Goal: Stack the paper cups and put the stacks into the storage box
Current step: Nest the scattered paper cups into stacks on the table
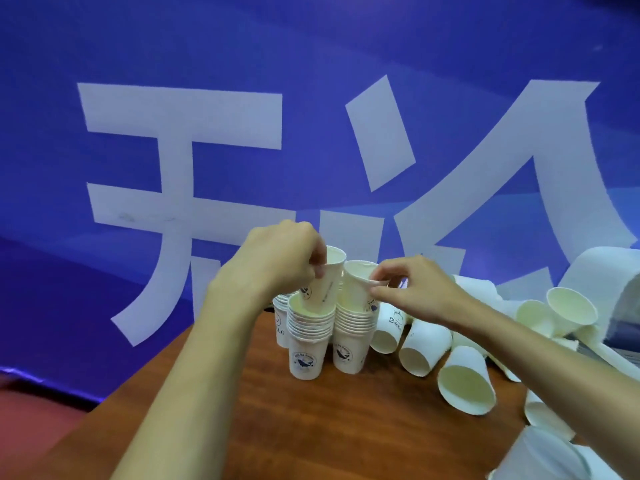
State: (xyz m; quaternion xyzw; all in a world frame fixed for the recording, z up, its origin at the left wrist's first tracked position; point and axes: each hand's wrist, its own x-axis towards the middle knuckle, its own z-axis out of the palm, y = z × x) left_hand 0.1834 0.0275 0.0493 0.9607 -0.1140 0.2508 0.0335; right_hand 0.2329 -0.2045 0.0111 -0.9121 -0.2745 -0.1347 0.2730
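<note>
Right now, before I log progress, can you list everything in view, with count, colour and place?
Cup stacks: two clearly seen, white with blue print, upright side by side at table centre, left stack, right stack.
Held cups: two, white, one tilted into the top of each stack, left cup, right cup.
Cup behind the stacks: white, printed; it may be a third stack.
Loose cups: many, white, lying on their sides at right, nearest.
Table: one, brown wood.
Banner: one, blue with large white characters, behind.
Storage box: none clearly visible.
Left hand: grips the left cup.
Right hand: pinches the right cup's rim.
</note>
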